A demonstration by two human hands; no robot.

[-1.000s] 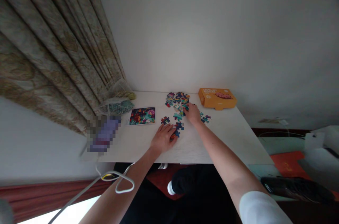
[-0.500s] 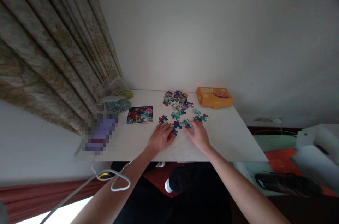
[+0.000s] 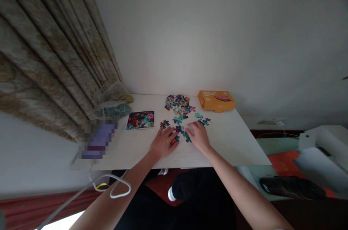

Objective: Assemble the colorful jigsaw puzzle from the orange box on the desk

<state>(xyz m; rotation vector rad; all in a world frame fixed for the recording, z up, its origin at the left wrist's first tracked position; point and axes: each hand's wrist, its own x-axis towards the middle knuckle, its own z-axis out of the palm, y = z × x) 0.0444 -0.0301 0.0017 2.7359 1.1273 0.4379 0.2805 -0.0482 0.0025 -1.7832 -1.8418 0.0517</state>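
Note:
My left hand (image 3: 162, 143) lies on the table with its fingers spread, the fingertips on an orange and blue puzzle piece (image 3: 174, 140) that they partly cover. My right hand (image 3: 199, 136) has its thumb and forefinger apart. Its thumb is beside a teal puzzle piece (image 3: 187, 137); whether it touches the piece I cannot tell. Between the two hands sits a dark blue puzzle piece (image 3: 179, 129). Just beyond my left fingers is another dark piece (image 3: 164, 124). A light teal piece (image 3: 177, 119) lies farther up.
A heap of puzzle pieces (image 3: 178, 103) lies toward the wall, with a few pieces (image 3: 202, 118) beyond my right hand. The picture card (image 3: 140, 120) is at left, near clear bags (image 3: 114, 108) and a blurred purple item (image 3: 100, 139). An orange box (image 3: 217, 101) stands back right.
The teal piece by my right hand has moved toward me and turned, and the right fingers have spread away from it. My left hand stays over its piece. The view has shifted slightly.

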